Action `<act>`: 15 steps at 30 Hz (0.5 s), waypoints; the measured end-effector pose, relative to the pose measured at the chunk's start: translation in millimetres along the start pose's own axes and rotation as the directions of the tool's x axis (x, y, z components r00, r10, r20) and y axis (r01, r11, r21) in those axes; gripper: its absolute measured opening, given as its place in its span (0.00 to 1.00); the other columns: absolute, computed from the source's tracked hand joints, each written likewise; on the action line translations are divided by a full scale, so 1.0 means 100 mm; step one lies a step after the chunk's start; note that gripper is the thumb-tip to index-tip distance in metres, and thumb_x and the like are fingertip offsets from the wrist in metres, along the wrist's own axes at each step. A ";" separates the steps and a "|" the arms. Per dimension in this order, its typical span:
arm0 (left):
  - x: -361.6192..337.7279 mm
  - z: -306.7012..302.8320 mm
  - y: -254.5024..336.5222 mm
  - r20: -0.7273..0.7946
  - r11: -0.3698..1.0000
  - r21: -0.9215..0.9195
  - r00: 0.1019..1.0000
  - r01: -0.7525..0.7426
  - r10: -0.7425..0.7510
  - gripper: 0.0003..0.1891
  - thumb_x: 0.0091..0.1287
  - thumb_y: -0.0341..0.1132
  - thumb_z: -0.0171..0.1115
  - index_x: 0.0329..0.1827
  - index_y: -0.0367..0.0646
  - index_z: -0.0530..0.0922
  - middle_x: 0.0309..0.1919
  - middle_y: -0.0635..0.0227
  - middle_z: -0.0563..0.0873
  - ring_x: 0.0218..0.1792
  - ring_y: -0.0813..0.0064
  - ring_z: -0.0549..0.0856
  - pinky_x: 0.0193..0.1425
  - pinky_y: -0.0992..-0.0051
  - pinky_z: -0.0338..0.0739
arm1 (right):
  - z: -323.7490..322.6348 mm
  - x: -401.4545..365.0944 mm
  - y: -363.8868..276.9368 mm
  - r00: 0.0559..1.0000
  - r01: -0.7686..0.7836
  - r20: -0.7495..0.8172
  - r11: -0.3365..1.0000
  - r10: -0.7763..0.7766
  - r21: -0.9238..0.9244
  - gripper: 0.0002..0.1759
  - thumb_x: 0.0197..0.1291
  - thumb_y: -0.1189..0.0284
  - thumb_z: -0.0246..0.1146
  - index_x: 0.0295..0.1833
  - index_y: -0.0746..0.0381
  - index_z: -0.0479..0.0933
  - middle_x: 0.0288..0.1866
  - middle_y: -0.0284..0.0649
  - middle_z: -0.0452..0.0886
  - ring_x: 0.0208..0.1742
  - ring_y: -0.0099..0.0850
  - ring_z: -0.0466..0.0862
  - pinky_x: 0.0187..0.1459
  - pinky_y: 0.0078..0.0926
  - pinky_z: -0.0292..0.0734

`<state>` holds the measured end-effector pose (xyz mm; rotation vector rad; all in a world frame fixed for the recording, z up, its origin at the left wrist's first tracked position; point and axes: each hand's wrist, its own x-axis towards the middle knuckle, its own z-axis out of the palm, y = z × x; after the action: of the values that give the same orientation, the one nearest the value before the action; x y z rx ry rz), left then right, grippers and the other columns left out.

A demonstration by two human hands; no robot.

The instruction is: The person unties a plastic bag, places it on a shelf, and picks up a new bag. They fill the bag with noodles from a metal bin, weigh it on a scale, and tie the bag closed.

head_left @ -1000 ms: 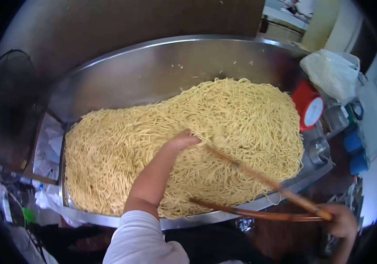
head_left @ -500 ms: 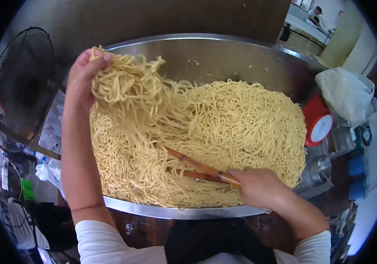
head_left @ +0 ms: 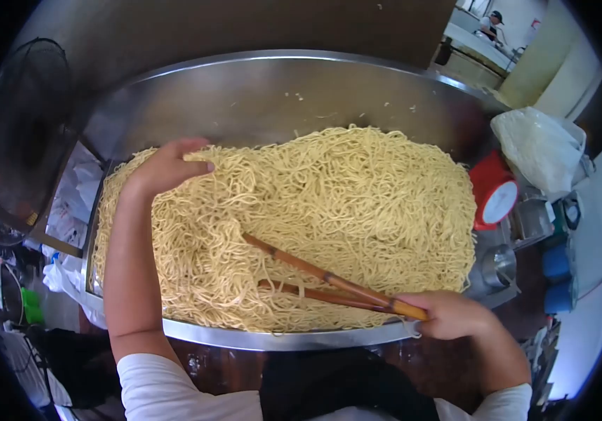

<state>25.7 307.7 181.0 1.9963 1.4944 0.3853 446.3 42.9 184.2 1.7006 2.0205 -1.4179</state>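
A thick heap of yellow noodles (head_left: 385, 203) fills the large metal tray (head_left: 245, 88), mounded higher on the right. My left hand (head_left: 172, 167) is just over the noodles at the left, thumb and fingers apart with nothing held between them. Near the tray's front rim, my right hand (head_left: 452, 313) grips a pair of long wooden sticks (head_left: 322, 276) at their thick ends. The sticks spread into a narrow V, and their far tips reach in among the noodles left of the middle.
Right of the tray stand a red scale (head_left: 496, 196), a white plastic bag (head_left: 539, 147) and a metal pot (head_left: 499, 266). A black fan (head_left: 20, 140) is at the left. Another person (head_left: 489, 28) works at a far counter, top right.
My left hand has let go of the raised bunch of noodles, which now lies in the heap, and has come down. My right hand has shifted right and lower, drawing the sticks along.
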 end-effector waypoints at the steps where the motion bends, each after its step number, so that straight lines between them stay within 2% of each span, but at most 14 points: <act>1: 0.06 0.12 0.07 -0.003 1.000 -0.002 1.000 -0.010 0.010 0.34 0.59 0.46 0.71 0.67 0.43 0.73 0.58 0.56 0.82 0.57 0.64 0.81 0.57 0.68 0.77 | -0.09 -0.22 0.10 0.998 0.020 -0.063 0.997 -0.025 -0.079 0.33 0.53 0.73 0.61 0.68 0.49 0.69 0.47 0.51 0.81 0.49 0.51 0.81 0.48 0.41 0.76; 3: 0.23 0.40 0.34 0.117 0.997 -0.073 0.993 -0.024 0.033 0.33 0.59 0.49 0.71 0.65 0.42 0.76 0.57 0.56 0.83 0.57 0.65 0.81 0.58 0.68 0.77 | -0.20 -0.68 0.32 0.990 0.020 -0.137 0.995 -0.033 -0.101 0.34 0.51 0.73 0.62 0.68 0.49 0.70 0.45 0.50 0.81 0.47 0.50 0.82 0.46 0.41 0.77; 5: 0.43 0.83 0.71 0.219 0.993 -0.115 0.976 0.029 -0.003 0.36 0.54 0.54 0.73 0.63 0.41 0.78 0.59 0.54 0.82 0.57 0.62 0.82 0.59 0.66 0.76 | -0.27 -1.16 0.41 0.976 0.011 -0.214 0.993 -0.036 -0.114 0.34 0.50 0.73 0.63 0.67 0.48 0.71 0.44 0.48 0.82 0.45 0.49 0.83 0.45 0.40 0.77; 6: 0.61 1.16 0.82 0.265 0.989 -0.135 0.964 0.060 -0.022 0.38 0.52 0.55 0.74 0.63 0.41 0.78 0.59 0.54 0.81 0.56 0.61 0.82 0.59 0.66 0.76 | -0.31 -1.44 0.42 0.963 -0.129 -0.256 0.977 0.083 -0.170 0.34 0.48 0.74 0.63 0.67 0.49 0.73 0.42 0.47 0.82 0.43 0.48 0.83 0.43 0.39 0.77; 7: 0.85 1.66 0.78 0.208 0.998 -0.049 0.978 0.041 -0.030 0.39 0.51 0.56 0.75 0.63 0.41 0.77 0.59 0.53 0.81 0.56 0.59 0.82 0.60 0.65 0.75 | -0.36 -1.70 0.46 0.933 -0.267 -0.302 0.938 0.195 -0.219 0.34 0.47 0.75 0.64 0.66 0.49 0.74 0.41 0.45 0.83 0.41 0.47 0.84 0.41 0.38 0.78; 8: 1.09 2.24 0.68 0.147 0.999 0.039 0.989 0.029 -0.034 0.41 0.50 0.56 0.75 0.64 0.41 0.77 0.58 0.52 0.82 0.56 0.58 0.82 0.60 0.65 0.75 | -0.37 -1.94 0.56 0.929 -0.274 -0.312 0.937 0.199 -0.216 0.34 0.47 0.75 0.64 0.66 0.49 0.74 0.41 0.45 0.83 0.41 0.47 0.84 0.41 0.38 0.78; 10: 1.34 3.30 0.77 0.250 0.973 -0.188 0.964 0.137 -0.087 0.46 0.46 0.60 0.75 0.63 0.35 0.76 0.59 0.48 0.81 0.59 0.53 0.80 0.61 0.65 0.75 | -0.29 -2.43 0.90 0.825 -0.339 -0.530 0.922 0.196 -0.187 0.34 0.45 0.77 0.64 0.64 0.51 0.77 0.36 0.44 0.83 0.39 0.45 0.84 0.38 0.37 0.77; 11: 1.34 3.33 1.04 0.372 0.972 -0.185 0.926 0.146 -0.068 0.47 0.46 0.57 0.75 0.65 0.34 0.73 0.61 0.47 0.79 0.62 0.52 0.77 0.64 0.67 0.72 | -0.29 -2.58 1.03 0.816 -0.341 -0.544 0.923 0.196 -0.178 0.34 0.45 0.77 0.64 0.64 0.51 0.77 0.36 0.44 0.83 0.39 0.45 0.84 0.38 0.37 0.77; 12: 1.25 3.30 1.31 0.488 0.968 -0.187 0.871 0.169 -0.058 0.48 0.45 0.55 0.76 0.67 0.32 0.71 0.63 0.45 0.77 0.65 0.51 0.75 0.68 0.68 0.69 | -0.31 -2.69 1.14 0.778 -0.406 -0.572 0.902 0.258 -0.146 0.33 0.45 0.78 0.64 0.63 0.51 0.78 0.37 0.44 0.83 0.39 0.46 0.84 0.38 0.36 0.78; 13: 1.09 3.38 1.49 0.490 0.962 -0.193 0.868 0.194 -0.077 0.48 0.45 0.55 0.76 0.67 0.32 0.71 0.63 0.45 0.77 0.65 0.51 0.75 0.68 0.68 0.69 | -0.35 -2.80 1.29 0.754 -0.462 -0.577 0.878 0.313 -0.127 0.32 0.45 0.79 0.64 0.62 0.51 0.79 0.37 0.44 0.83 0.39 0.47 0.84 0.39 0.35 0.78; 14: 0.88 3.43 1.64 0.548 0.972 -0.109 0.828 0.209 -0.117 0.47 0.48 0.53 0.74 0.68 0.32 0.69 0.66 0.47 0.73 0.66 0.50 0.74 0.67 0.65 0.71 | -0.26 -2.77 1.80 0.778 -0.322 -0.574 0.947 0.255 -0.016 0.32 0.47 0.78 0.62 0.63 0.51 0.77 0.41 0.46 0.85 0.43 0.46 0.85 0.43 0.33 0.79; 15: 0.72 3.35 1.79 0.590 0.980 -0.022 0.794 0.198 -0.147 0.46 0.50 0.52 0.73 0.69 0.32 0.68 0.70 0.48 0.70 0.67 0.50 0.73 0.67 0.61 0.73 | -0.33 -2.49 1.94 0.820 -0.338 -0.481 0.941 0.312 0.034 0.33 0.48 0.78 0.61 0.64 0.51 0.77 0.44 0.48 0.85 0.46 0.45 0.85 0.45 0.32 0.79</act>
<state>373.6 245.0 25.1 1.6738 1.2127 -0.2387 708.0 -122.8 251.7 2.4191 1.8091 -0.8808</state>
